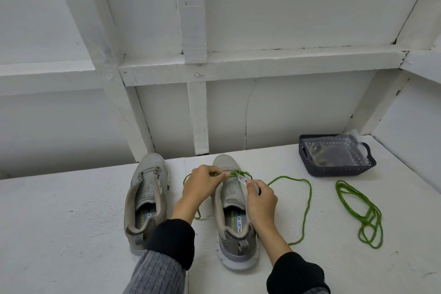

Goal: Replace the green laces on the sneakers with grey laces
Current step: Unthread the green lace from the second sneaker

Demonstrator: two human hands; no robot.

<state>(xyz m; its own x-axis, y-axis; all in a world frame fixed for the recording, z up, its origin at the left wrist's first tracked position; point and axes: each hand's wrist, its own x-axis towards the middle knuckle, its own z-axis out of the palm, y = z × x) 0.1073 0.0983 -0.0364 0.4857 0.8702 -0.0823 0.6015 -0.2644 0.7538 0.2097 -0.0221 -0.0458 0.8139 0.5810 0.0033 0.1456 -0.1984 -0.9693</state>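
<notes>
Both hands work over the right sneaker (235, 203): my left hand (202, 182) pinches its green lace (303, 200), my right hand (260, 196) grips the eyelet flap (243, 180).

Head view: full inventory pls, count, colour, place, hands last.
left sneaker: 1, grey, unlaced, on the white surface left of the hands
right sneaker: 1, grey, centre, green lace at its far eyelets only
threaded lace: 1, green, trails right from that shoe
loose lace: 1, green, coiled at right
basket: 1, dark grey, far right, holds a clear plastic bag; contents unclear
left hand: pinches the lace
right hand: fingers at the shoe's eyelet edge
</notes>
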